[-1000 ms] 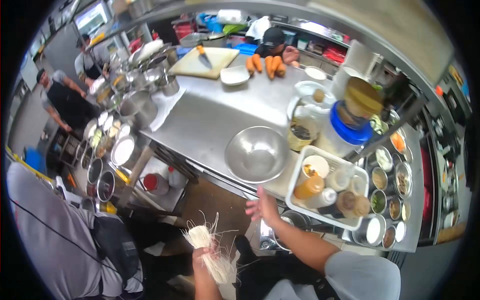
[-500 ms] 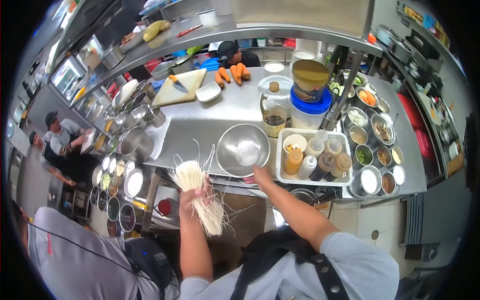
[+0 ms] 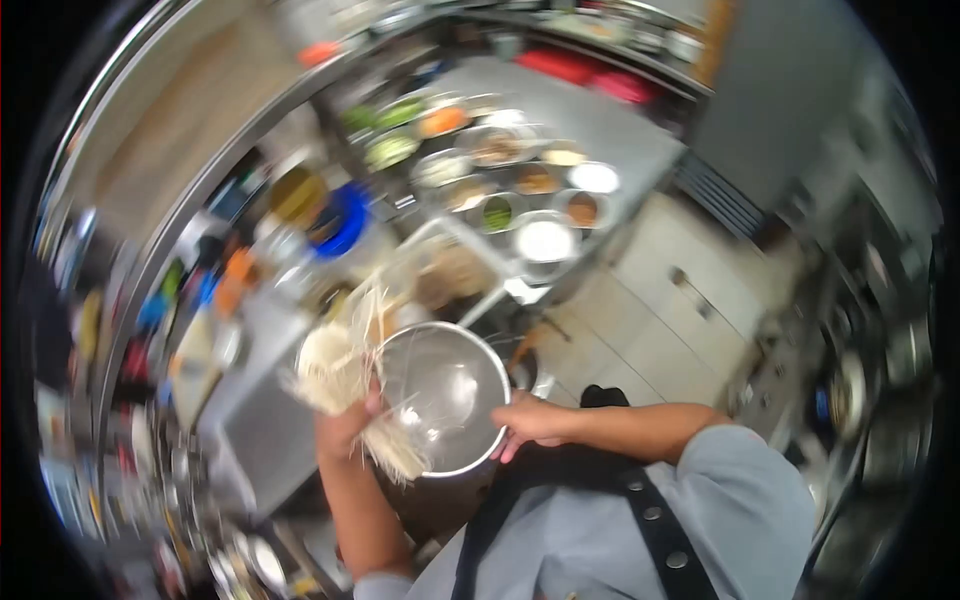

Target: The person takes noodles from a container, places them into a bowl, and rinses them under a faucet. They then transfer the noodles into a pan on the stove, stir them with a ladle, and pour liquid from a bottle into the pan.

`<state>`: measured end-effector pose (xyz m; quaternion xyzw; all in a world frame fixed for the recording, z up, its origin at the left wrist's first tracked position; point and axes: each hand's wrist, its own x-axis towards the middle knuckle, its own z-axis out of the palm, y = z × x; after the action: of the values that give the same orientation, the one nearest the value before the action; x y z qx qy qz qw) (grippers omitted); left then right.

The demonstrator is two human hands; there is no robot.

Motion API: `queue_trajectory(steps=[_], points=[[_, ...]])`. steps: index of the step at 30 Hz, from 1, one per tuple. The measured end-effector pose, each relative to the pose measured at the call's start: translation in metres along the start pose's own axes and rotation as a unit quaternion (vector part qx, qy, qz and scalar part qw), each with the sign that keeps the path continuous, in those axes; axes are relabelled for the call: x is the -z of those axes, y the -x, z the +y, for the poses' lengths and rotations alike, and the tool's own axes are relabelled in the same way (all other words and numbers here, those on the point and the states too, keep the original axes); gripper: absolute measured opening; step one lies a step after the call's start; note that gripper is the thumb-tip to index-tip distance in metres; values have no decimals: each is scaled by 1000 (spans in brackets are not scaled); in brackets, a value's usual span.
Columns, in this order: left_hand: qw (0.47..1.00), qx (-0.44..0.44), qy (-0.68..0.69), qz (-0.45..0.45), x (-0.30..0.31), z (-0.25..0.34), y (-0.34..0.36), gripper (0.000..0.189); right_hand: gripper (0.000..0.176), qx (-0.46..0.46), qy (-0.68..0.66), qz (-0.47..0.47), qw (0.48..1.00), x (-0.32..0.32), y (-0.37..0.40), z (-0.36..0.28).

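My left hand (image 3: 345, 425) is closed around a bundle of thin, pale dry noodles (image 3: 330, 362), whose loose strands stick out at both ends. Some strands reach over the left side of a round metal mixing bowl (image 3: 455, 385). My right hand (image 3: 532, 420) grips that bowl by its right rim, with the thumb and fingers at the edge. The bowl is held in front of my body, and its inside shows no food apart from the overhanging strands. Motion blurs much of the view.
Beyond the bowl, a steel counter (image 3: 640, 150) carries several metal containers of ingredients, including a white-filled one (image 3: 545, 238). A tub with a blue lid (image 3: 348, 220) stands farther left. Pale floor tiles (image 3: 640, 290) lie to the right, beside a grey cabinet (image 3: 790, 100).
My view has swung to the right. My right hand has taken hold of the bowl and lifted it off the counter. The noodles, still in my left hand, are now against the bowl's left side.
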<state>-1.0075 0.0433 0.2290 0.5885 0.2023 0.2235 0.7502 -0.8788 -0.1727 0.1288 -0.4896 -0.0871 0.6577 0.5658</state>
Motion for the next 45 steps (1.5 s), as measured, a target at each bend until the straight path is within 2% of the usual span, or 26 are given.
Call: queue_trajectory(steps=[2,4,5,7,10,11,12,14,18,21,23,24,26,28,30,32,34,37,38,40,41,42,44,45], points=[[994,20,-17,-104,-50,-22,-24,56,39,69,-41,63,995,33,33,6],[982,27,-128,-138,-111,-45,-48,50,39,105,-29,94,990,72,60,10],[974,31,-126,-184,-140,-61,-62,50,39,126,-51,129,982,95,68,16],[951,-3,-224,-215,-196,-90,-87,44,42,174,-80,194,962,130,80,25],[907,-4,-266,-326,-301,-131,-127,43,49,199,-59,291,934,188,125,9],[912,21,-305,-273,-339,-145,-131,35,52,231,-72,321,916,207,141,4],[907,18,-301,-294,-379,-158,-138,26,52,245,-80,330,908,227,160,-4],[844,-51,-379,-376,-452,-184,-163,20,50,248,-70,364,895,270,196,-22],[815,-39,-359,-453,-579,-230,-187,24,52,268,-83,466,839,358,242,-32],[815,-108,-322,-469,-659,-246,-184,24,52,255,-94,508,817,410,275,-38],[796,-146,-327,-488,-703,-268,-189,31,49,255,-109,543,793,436,295,-46],[792,-161,-323,-493,-723,-277,-190,34,49,249,-105,542,796,449,305,-51],[763,-170,-377,-497,-762,-291,-195,42,46,260,-149,558,774,473,320,-60],[762,-152,-387,-497,-799,-305,-204,48,45,275,-177,556,764,511,319,-59],[740,-184,-383,-522,-837,-319,-214,54,47,314,-214,564,733,551,319,-57],[723,-162,-395,-544,-880,-329,-223,58,48,304,-232,561,735,585,335,-63],[699,-146,-401,-574,-922,-345,-235,62,48,323,-255,578,704,617,349,-70],[636,-124,-386,-657,-993,-366,-253,78,47,331,-270,610,668,663,373,-88],[628,-127,-381,-667,-1019,-367,-260,78,46,339,-275,622,650,676,381,-97],[546,-177,-370,-730,-1068,-371,-271,96,43,333,-313,631,626,723,382,-90],[518,-193,-399,-732,-1088,-378,-278,110,44,334,-331,627,621,740,387,-89],[489,-217,-409,-739,-1109,-383,-281,115,48,339,-347,624,613,757,393,-90],[444,-243,-418,-754,-1150,-371,-282,114,44,340,-375,631,589,785,408,-99],[437,-242,-414,-761,-1169,-370,-280,114,38,340,-394,656,546,794,415,-105]])
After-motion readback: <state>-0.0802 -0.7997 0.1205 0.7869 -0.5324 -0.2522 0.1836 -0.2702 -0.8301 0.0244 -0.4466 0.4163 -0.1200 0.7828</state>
